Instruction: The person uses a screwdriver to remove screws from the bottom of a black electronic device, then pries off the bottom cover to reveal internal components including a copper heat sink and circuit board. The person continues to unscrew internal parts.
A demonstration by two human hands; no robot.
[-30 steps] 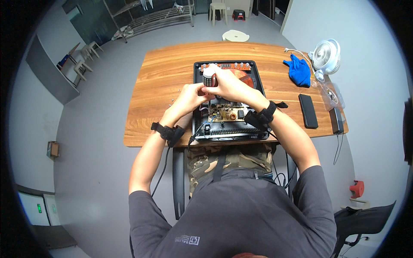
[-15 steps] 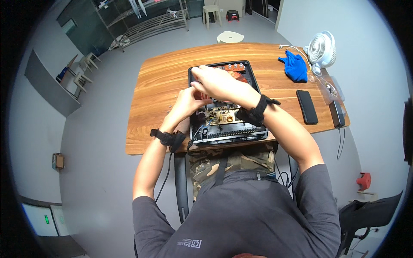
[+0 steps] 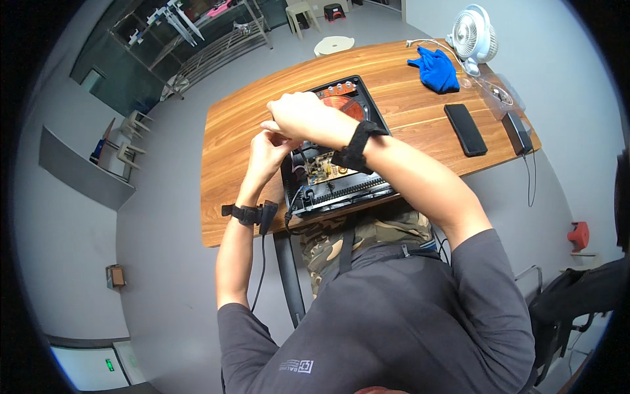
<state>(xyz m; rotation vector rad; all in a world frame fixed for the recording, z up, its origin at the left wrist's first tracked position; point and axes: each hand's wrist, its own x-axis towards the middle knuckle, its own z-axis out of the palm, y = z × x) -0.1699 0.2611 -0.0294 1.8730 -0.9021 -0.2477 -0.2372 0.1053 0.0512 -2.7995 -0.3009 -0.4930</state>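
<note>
Two bare hands met above the left rear part of an opened black appliance (image 3: 341, 177) that lay on the wooden counter (image 3: 230, 157) right in front of the seated person. The right hand (image 3: 298, 115) reached across from the right, its fingers curled in a loose fist, and the left hand (image 3: 266, 152) rose just under it, fingers bent upward so that the two touched or nearly touched. Whether either grip pinched something small between them, I could not tell; the fingers hid whatever was there. Each wrist carried a black strap, and a cable hung from the left one down past the counter's edge.

The appliance sat with its cover off: a copper-coloured coil (image 3: 344, 105) showed at the far end, a pale circuit board (image 3: 321, 167) sat in the middle, and a ribbed black strip ran along the near edge, which overhung the counter slightly toward the person's lap.

Well to the right lay a dark phone (image 3: 465, 129) flat on the wood, a second dark slab-shaped device (image 3: 517, 132) near the right end with a cord trailing off, a crumpled blue cloth (image 3: 434, 71) toward the far side, and a small white fan (image 3: 472, 36) standing at the far corner.
</note>
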